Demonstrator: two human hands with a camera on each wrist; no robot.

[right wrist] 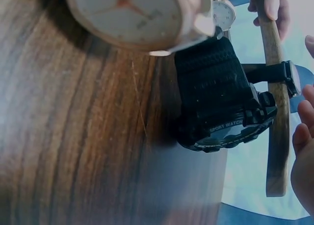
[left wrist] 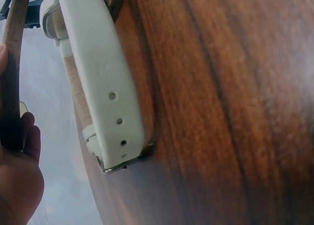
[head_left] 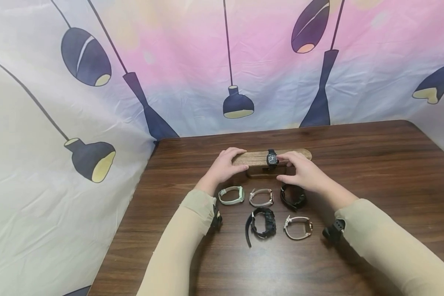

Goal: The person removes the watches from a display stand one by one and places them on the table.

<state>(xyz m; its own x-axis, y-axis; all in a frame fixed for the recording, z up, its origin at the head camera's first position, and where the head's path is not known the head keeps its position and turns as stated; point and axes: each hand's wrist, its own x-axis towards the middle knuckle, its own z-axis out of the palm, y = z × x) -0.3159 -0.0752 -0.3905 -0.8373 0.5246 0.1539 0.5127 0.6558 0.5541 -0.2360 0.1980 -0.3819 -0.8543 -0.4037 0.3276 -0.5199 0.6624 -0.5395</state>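
A wooden bar stand (head_left: pixel 254 158) stands toward the back of the table, with a square-faced black watch (head_left: pixel 272 159) strapped round its bar. My left hand (head_left: pixel 225 166) grips the bar's left end, thumb in front and fingers behind. Beside the watch is my right hand (head_left: pixel 300 170), its fingers loosely bent and spread. In the right wrist view the right hand (right wrist: pixel 305 146) holds nothing, its fingertips close to the watch face (right wrist: pixel 295 78). Part of the stand's lower frame shows under the bar in the head view.
Several watches lie on the dark wooden table (head_left: pixel 373 172) in front of the stand: a mint one (head_left: pixel 241 195), a pale pink one (head_left: pixel 271 197), a black sport watch (head_left: pixel 300 200), a larger black one (head_left: pixel 270 223) and a white one (head_left: pixel 311 227). A printed cloth (head_left: pixel 192 61) hangs behind.
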